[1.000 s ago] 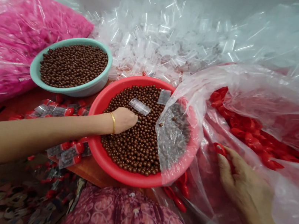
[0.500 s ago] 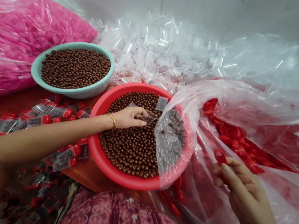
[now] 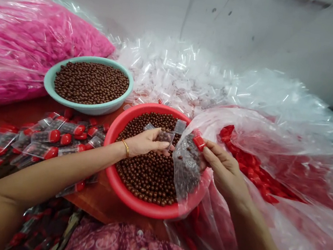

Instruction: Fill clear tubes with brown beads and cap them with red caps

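Observation:
My left hand (image 3: 147,144) is closed around a small clear plastic container (image 3: 166,136) with brown balls inside, held above a red basin (image 3: 129,204). Glossy brown balls (image 3: 145,180) fill much of that basin. To the right, my right hand (image 3: 221,166) pinches a red plastic cap (image 3: 199,141) over the basin's right side, a short way from the container. A clear plastic sheet (image 3: 182,177) drapes across the right part of the basin, under my right hand. Another clear container (image 3: 180,126) rests on the balls near the far rim.
A pale blue basin (image 3: 93,110) of brown balls stands at the back left, beside a bag of pink pieces (image 3: 41,39). Filled red-capped containers (image 3: 46,136) lie left. Clear empty containers (image 3: 173,76) heap along the wall. A bag of red caps (image 3: 247,168) lies right.
My right hand has moved left from beside the bag of red caps to over the red basin, carrying the red cap. My left hand has lifted the container, which now shows balls inside.

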`<state>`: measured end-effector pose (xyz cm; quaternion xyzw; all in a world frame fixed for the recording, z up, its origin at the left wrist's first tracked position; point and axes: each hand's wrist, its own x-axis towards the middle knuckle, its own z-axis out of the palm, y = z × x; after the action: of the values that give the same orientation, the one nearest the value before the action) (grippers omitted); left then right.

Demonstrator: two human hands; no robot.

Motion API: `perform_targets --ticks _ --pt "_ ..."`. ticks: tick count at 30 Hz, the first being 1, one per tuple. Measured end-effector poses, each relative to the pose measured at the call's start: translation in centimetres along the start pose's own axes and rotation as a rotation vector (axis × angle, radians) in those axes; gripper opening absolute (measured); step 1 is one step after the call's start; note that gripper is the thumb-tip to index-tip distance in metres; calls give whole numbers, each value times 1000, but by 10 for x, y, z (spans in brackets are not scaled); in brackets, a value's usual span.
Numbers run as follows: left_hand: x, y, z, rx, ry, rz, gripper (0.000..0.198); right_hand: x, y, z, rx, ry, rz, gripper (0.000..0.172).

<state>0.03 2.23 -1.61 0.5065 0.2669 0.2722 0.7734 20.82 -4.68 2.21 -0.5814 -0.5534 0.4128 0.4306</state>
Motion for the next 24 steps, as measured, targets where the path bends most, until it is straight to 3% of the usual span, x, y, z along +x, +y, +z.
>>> perform_targets --ticks 10,13,15,18,24 --pt "-2 7 3 302 41 194 23 16 -4 18 -4 -77 -87 34" --pt "-4 9 3 264 22 148 22 19 -5 25 5 -59 -137 28" --pt "-6 10 3 183 -73 70 21 23 -5 29 -13 -51 -161 26" --pt "-7 12 1 50 -158 -20 21 29 -6 32 -21 -118 -174 22" --pt "-6 11 -1 -48 -162 -55 23 35 -13 35 11 -274 -216 15"
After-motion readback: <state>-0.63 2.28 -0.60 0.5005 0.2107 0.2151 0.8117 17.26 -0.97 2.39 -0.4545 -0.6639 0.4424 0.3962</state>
